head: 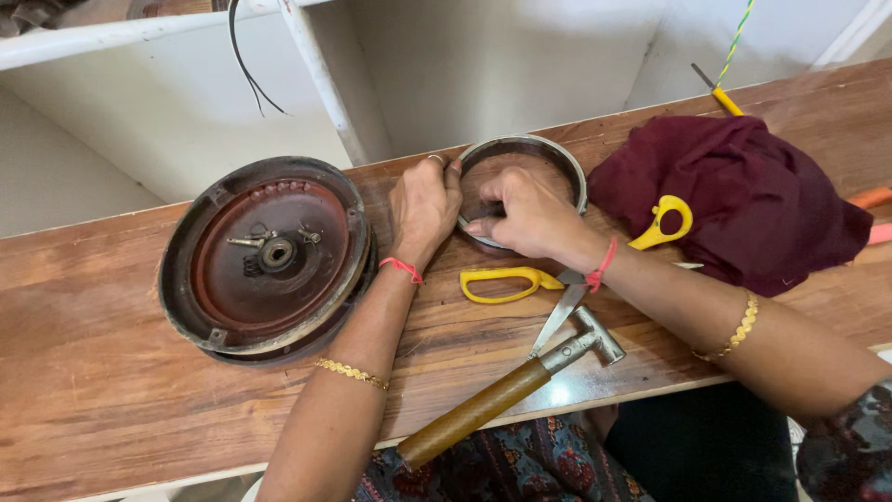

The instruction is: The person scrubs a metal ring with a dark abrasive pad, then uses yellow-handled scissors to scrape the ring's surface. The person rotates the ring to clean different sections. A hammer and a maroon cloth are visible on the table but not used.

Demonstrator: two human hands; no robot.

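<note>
Left hand (pixel 423 206) fingers curl against the metal ring's (pixel 569 165) left rim; right hand (pixel 530 216) fingers press bunched inside it. Ring lies on the wooden bench (pixel 111 390), right of the rusty round cover (pixel 265 258), above yellow-handled scissors (pixel 506 284) and hammer (pixel 506 390), beside maroon cloth (pixel 762 200).

Layout on the table (pixel 111 409). The round housing (pixel 267 257) lies toward the left end, midway between far and near edges. The metal ring (pixel 569 167) lies at the far edge, right of the housing; the left hand (pixel 425 206) rests against its left rim, the right hand (pixel 530 218) reaches into it. The cloth (pixel 771 204) lies right of the ring, with one scissors (pixel 520 284) handle on it. The hammer (pixel 506 386) lies before the ring, its handle overhanging the near edge.
</note>
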